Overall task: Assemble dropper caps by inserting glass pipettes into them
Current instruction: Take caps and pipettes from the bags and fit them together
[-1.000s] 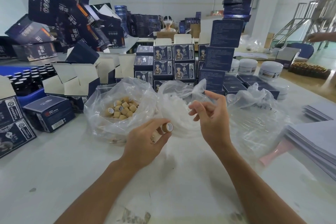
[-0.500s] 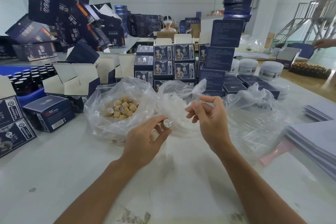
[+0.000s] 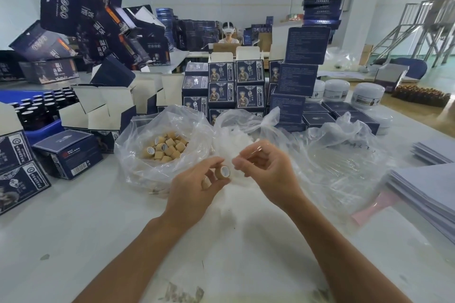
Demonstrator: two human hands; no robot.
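Observation:
My left hand (image 3: 194,187) pinches a tan dropper cap (image 3: 222,171) between thumb and forefinger, its open white end facing right. A second tan cap (image 3: 206,181) is tucked against its other fingers. My right hand (image 3: 267,170) hovers just right of the cap with fingers curled; a thin clear glass pipette (image 3: 253,149) seems pinched at its fingertips, though it is hard to make out. Behind the left hand, an open clear bag (image 3: 138,155) holds several loose tan caps (image 3: 166,146). A second clear bag (image 3: 236,138) with a whitish mass of pipettes sits behind both hands.
Dark blue product boxes (image 3: 236,86) stack behind the bags, with opened cartons (image 3: 98,110) and a blue crate of dark bottles (image 3: 37,110) at left. White jars (image 3: 366,96) stand at right. A paper stack (image 3: 428,189) and crumpled clear plastic (image 3: 344,160) lie right. A seated person (image 3: 228,34) is far back.
My right hand has come down and leftward, closer to the cap. My left hand has turned the cap slightly, keeping its hold.

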